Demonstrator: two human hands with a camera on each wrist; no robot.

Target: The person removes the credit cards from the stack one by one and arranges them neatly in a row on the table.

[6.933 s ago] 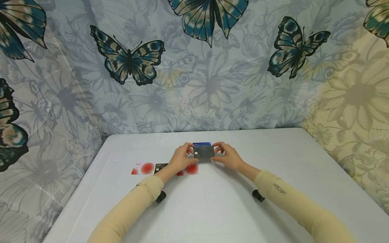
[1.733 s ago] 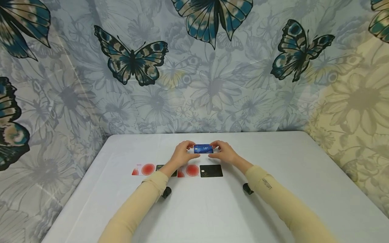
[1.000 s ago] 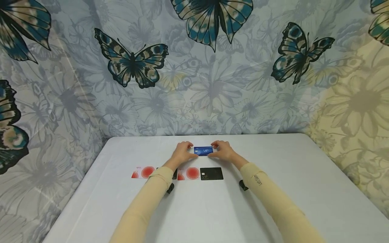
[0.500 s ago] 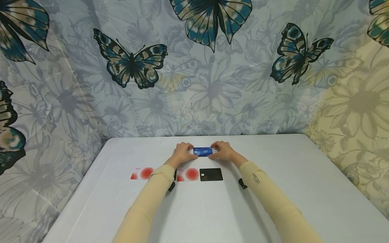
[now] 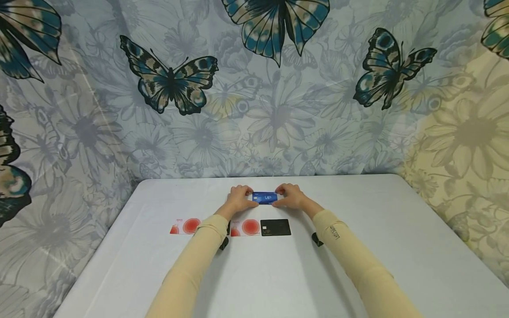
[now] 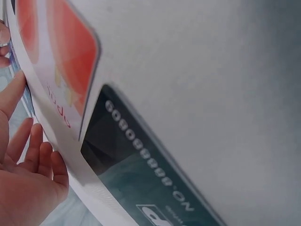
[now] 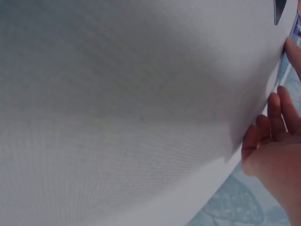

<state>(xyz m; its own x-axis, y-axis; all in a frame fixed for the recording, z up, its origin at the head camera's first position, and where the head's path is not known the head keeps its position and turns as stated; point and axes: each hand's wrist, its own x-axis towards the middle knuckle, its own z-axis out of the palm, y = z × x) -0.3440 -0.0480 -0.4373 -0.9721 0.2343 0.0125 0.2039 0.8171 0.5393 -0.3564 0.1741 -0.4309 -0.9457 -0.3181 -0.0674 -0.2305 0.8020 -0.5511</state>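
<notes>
Both hands are at a blue VIP card (image 5: 264, 198) near the table's far side. My left hand (image 5: 239, 199) pinches its left end, thumb at the near corner and fingers at the far one. At the right end, my right hand (image 5: 291, 197) grips it the same way. In front of them a row of cards lies flat: a red-and-white card (image 5: 192, 225), a dark card (image 6: 136, 165) mostly hidden by the left sleeve, another red-and-white card (image 5: 250, 227), and a black VIP card (image 5: 276, 227). The wrist views show just a sliver of the blue card.
The white-covered table (image 5: 262, 274) reaches back to a cloth backdrop (image 5: 278, 123) printed with butterflies and flowers. Black wrist cameras (image 5: 317, 239) hang under the cream sleeves (image 5: 346, 251).
Earlier, the hands held a black card with the blue one behind it; the black card now lies at the row's right end. The blue card came down slightly, then stayed nearly still.
</notes>
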